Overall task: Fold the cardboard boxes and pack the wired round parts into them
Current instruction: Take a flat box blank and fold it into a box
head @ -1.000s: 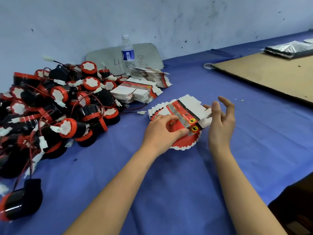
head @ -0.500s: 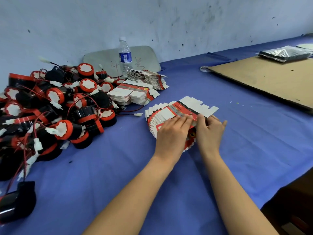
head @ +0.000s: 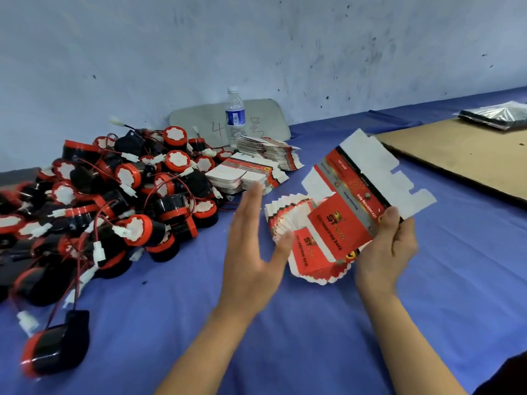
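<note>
My right hand (head: pixel 383 252) grips one flat red-and-white cardboard box (head: pixel 356 192) by its lower right edge and holds it tilted above a fanned stack of flat boxes (head: pixel 302 252) on the blue table. My left hand (head: pixel 252 246) hovers to the left of that stack, fingers straight and spread, holding nothing. A big heap of black-and-red round parts (head: pixel 114 201) with red wires and white plugs covers the left of the table. One round part (head: pixel 54 349) lies apart at the near left.
Two more stacks of flat boxes (head: pixel 251 172) lie behind the heap, by a water bottle (head: pixel 235 116) and a grey board (head: pixel 256 118) leaning on the wall. A brown cardboard sheet (head: pixel 467 155) and a dark wrapped packet (head: pixel 496 116) lie at the far right.
Both hands were pressed on the fanned stack; now my right hand has lifted one flat box off it and my left hand has come away to the left, open.
</note>
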Demonstrator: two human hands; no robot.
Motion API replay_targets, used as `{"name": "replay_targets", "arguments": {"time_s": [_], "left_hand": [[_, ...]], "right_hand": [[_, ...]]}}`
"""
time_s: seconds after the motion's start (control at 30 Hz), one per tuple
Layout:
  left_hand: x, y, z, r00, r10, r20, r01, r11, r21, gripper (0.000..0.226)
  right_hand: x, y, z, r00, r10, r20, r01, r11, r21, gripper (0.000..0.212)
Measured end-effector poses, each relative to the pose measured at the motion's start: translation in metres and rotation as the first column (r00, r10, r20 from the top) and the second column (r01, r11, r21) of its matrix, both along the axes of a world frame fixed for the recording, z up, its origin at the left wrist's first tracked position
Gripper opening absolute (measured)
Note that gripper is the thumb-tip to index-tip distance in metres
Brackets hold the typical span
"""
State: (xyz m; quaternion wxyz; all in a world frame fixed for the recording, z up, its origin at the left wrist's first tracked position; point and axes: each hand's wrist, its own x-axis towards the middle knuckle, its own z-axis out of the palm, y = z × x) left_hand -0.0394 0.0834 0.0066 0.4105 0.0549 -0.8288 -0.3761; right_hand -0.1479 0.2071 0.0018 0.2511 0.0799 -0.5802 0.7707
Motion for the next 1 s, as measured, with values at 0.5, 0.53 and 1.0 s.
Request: {"name": "replay_targets", "arguments": {"time_s": [0.5,0.53,1.0], "left_hand": [[0.087,-0.074,-0.018,0.965,0.257,-0.051,-0.220,0.901,0.374,0.079],[0.087,-0.075,-0.018,0.963,0.265,-0.038,-0.237,0.910,0.340,0.072],[0.083,-0.072,-0.029,0.912,0.378,0.162,-0.391,0.919,0.058,0.038]], "right_hand": [[0.082,-0.114,-0.011,0.512,0.845,0.155,-0.849,0.469,0.245,0.034],[0.081,-0.114,-0.014,0.518,0.843,0.145,-0.847,0.481,0.227,0.036],[0.085,-0.098,-0.014,0.464,0.874,0.145,-0.883,0.443,0.157,0.016]]}}
